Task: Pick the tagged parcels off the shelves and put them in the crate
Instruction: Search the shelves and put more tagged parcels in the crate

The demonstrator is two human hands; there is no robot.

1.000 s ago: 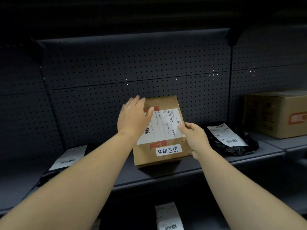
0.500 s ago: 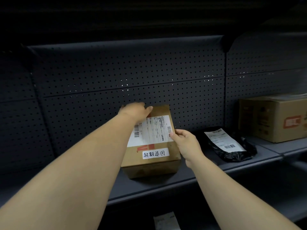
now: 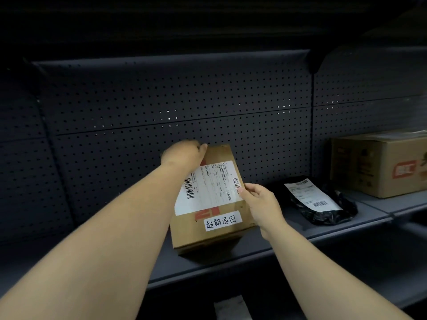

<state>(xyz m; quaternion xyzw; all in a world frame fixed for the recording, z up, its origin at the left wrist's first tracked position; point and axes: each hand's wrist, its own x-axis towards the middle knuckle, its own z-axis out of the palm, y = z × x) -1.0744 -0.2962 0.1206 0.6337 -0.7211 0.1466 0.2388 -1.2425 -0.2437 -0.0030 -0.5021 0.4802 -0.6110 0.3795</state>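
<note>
A single head-worn view looks forward and slightly down into a dark shelving bay, square onto the perforated back panel [image 3: 175,107] that fills the upper half of the frame. The shelf board [image 3: 288,236] runs across the lower middle, rising toward the right edge. Both forearms enter from the bottom corners and converge at frame centre on a cardboard parcel [image 3: 221,234], so the camera sits close, within arm's reach. Wide-angle bending shows at the edges, where the panel lines curve. No second view shares the scene

Dim, dark perforated shelving back panel [image 3: 175,100]
</note>
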